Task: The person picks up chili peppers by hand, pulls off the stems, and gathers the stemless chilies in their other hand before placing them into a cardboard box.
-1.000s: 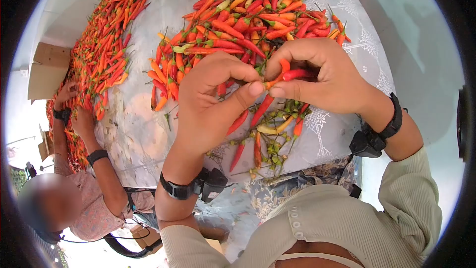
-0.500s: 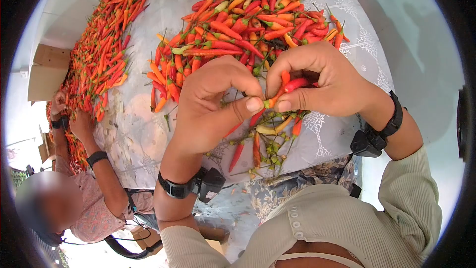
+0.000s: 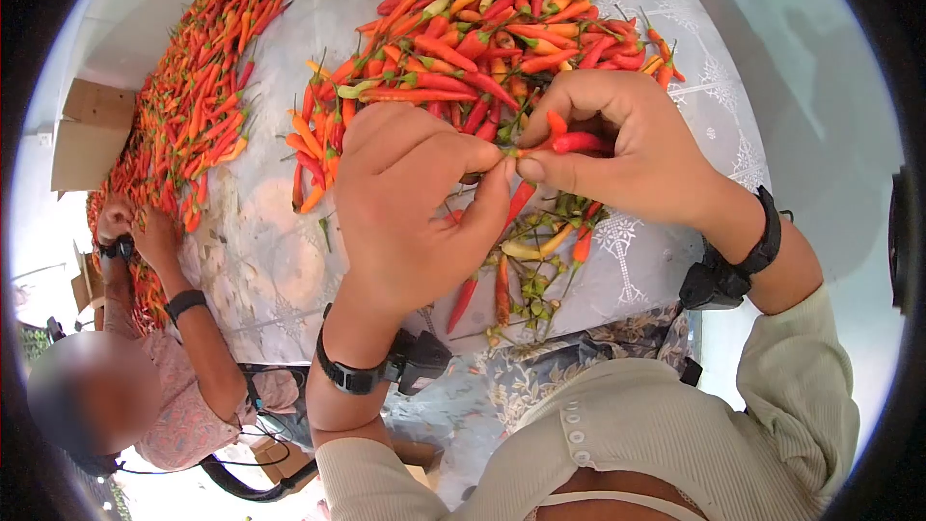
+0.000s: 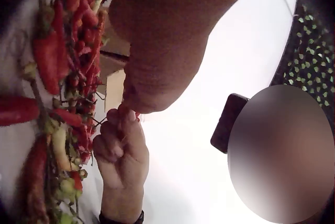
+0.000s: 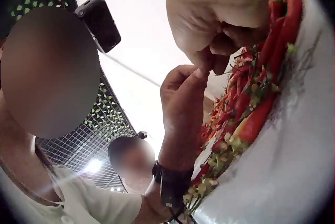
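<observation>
A small red chili pepper lies roughly level inside the curled fingers of the right hand. Its orange stem end points toward the left hand's fingers, pinched where the two thumbs meet. Its skin is smooth and glossy.

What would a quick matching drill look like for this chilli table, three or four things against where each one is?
Things:
1. red chilli
2. pulled stems
3. big chilli heap
4. cardboard

Places:
A. far side of the table, beyond both hands
B. left edge, beside the long chilli row
C. pinched in the right hand
D. on the cloth below the hands, near the table edge

Pairs: 1-C, 2-D, 3-A, 4-B
</observation>
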The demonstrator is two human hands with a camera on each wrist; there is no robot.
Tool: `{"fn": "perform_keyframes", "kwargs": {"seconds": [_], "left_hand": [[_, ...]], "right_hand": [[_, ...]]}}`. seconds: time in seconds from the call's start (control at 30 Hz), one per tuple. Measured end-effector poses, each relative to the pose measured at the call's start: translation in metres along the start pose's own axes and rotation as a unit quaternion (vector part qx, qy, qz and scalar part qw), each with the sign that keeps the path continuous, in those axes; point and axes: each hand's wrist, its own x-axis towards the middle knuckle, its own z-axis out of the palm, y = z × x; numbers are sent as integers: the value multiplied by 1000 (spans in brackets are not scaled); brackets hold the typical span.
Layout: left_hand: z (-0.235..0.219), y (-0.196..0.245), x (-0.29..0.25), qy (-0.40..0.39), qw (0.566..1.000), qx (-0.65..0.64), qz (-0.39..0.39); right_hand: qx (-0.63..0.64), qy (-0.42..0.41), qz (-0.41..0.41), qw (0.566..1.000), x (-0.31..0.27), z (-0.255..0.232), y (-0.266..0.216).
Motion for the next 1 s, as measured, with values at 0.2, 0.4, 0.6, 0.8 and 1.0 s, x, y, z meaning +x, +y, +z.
{"fn": "perform_keyframes", "kwargs": {"seconds": [0.2,0.4,0.6,0.8,1.0], "left_hand": [[6,0,0,53,991,94,73],[6,2,-2,38,995,84,30],[10,-4,-2,2,1000,20,-12],[9,0,-3,-21,999,10,-40],[10,2,-3,-47,996,-16,-72]], "right_hand": [[-2,50,-4,999,-1,6,5],[-9,62,19,998,-2,8,3],[-117,73,-65,988,-1,4,4],[-125,45,-129,983,1,1,12],[-158,26,-139,977,3,-3,11]]}}
